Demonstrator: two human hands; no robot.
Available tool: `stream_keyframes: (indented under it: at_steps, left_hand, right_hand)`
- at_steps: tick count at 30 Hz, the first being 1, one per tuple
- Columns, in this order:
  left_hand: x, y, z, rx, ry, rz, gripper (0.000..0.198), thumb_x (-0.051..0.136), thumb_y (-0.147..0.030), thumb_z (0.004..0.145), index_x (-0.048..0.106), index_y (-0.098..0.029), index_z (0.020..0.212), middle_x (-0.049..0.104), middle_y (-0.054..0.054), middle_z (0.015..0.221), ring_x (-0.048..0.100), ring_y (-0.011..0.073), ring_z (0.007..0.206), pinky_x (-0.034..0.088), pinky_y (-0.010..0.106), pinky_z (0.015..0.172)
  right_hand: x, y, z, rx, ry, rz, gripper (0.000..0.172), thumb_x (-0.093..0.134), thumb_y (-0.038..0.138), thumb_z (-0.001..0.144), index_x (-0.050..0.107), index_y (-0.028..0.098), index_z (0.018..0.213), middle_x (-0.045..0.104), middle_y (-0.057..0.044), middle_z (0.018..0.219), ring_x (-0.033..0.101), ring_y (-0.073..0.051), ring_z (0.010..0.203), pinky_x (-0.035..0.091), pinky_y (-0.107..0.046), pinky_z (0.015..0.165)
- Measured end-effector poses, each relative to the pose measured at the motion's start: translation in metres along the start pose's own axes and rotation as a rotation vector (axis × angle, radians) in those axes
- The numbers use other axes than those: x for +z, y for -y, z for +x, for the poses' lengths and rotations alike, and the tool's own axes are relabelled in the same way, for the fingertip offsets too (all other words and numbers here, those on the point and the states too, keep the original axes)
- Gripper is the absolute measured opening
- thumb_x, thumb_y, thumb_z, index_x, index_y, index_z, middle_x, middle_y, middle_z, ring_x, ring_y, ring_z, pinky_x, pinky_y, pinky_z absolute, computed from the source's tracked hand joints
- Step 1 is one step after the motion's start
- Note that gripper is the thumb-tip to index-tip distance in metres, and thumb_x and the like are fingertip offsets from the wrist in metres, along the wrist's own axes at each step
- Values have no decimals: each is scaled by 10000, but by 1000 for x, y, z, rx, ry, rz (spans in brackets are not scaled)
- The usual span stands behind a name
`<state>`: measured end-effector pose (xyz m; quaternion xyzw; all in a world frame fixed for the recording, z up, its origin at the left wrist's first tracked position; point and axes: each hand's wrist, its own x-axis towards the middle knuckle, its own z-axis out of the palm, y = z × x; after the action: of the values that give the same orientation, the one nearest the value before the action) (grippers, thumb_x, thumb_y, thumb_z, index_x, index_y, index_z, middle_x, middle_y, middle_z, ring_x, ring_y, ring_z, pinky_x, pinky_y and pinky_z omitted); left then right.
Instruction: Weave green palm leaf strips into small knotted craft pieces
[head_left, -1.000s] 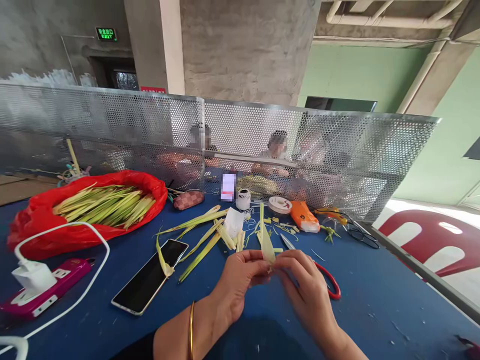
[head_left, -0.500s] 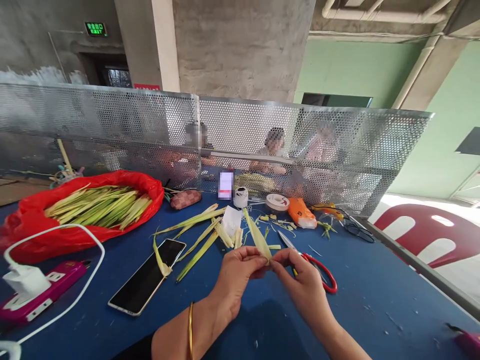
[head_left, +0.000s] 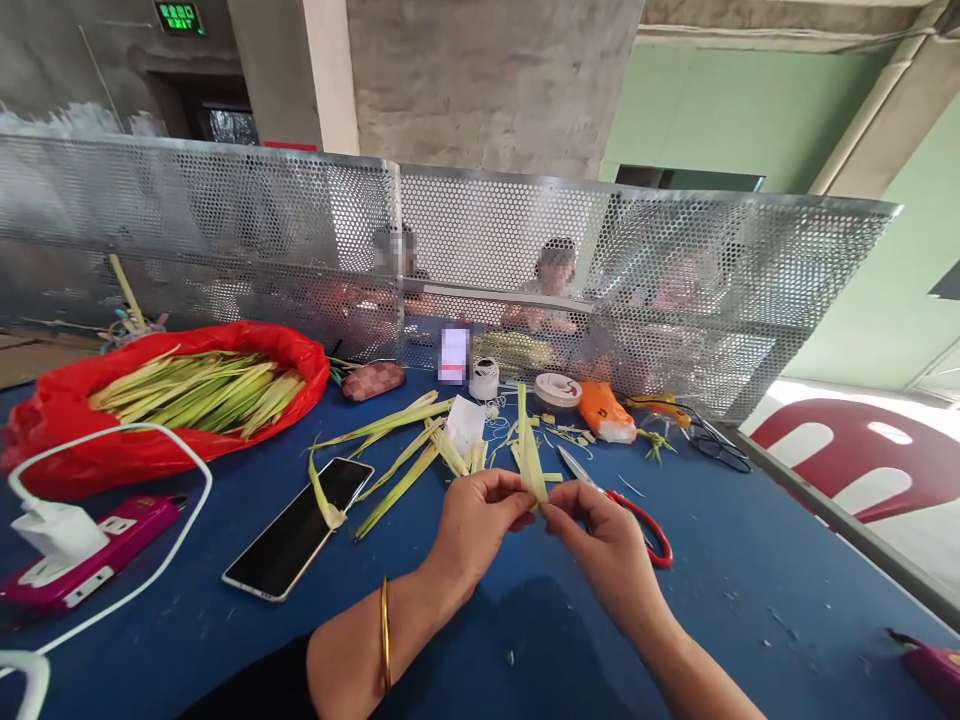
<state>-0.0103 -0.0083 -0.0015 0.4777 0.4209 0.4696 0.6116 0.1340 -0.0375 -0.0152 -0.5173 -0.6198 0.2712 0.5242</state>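
Note:
My left hand (head_left: 474, 527) and my right hand (head_left: 604, 545) meet over the blue table (head_left: 735, 620), both pinching the base of a pale green leaf strip (head_left: 528, 455) that stands upright between the fingertips. A gold bangle circles my left wrist. Red-handled scissors (head_left: 626, 505) lie on the table just behind my right hand. Loose leaf strips (head_left: 401, 455) are scattered beyond my left hand.
A red bag of leaves (head_left: 172, 400) lies far left, with a phone (head_left: 300, 528) and a pink power strip with white charger (head_left: 79, 545) nearer. Thread spool (head_left: 484, 378), tape roll (head_left: 557, 389), orange tool (head_left: 604, 412) and glasses (head_left: 712, 452) line the perforated metal screen; people sit behind it.
The leaf strip has swung from leaning left back to upright. Both hands keep their pinch and have shifted slightly up the picture as the head moved.

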Motion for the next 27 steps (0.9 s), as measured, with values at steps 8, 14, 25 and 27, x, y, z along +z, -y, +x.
stream_keyframes:
  at_steps: [8,14,25,27]
  left_hand:
    - [3,3,-4,-37,43,-34,145,757,-260,641,693,-146,703,673,16,657,628,137,650,488,246,672]
    - [1,-1,-5,-115,45,-52,142,706,-226,671,711,-120,764,700,56,704,667,159,672,501,265,672]
    - [-2,-5,-3,-178,38,-64,147,740,-233,588,695,-138,690,636,-2,622,558,83,526,297,196,460]
    - [-1,-3,-3,-140,37,-39,137,736,-236,596,695,-140,685,646,7,627,578,101,566,335,200,485]
  right_hand:
    - [1,-1,0,133,-2,53,227,654,369,773,606,172,671,600,-8,613,530,-157,600,411,-268,574]
    - [-2,-4,1,193,23,177,274,673,425,780,614,169,705,561,10,602,484,-134,578,384,-250,545]
    - [-6,-4,0,-403,-44,-160,115,610,156,865,678,234,814,593,-23,834,587,-165,785,461,-271,707]
    - [-6,-5,0,-383,-27,-161,126,602,167,873,669,228,786,588,-24,829,584,-165,777,459,-271,699]
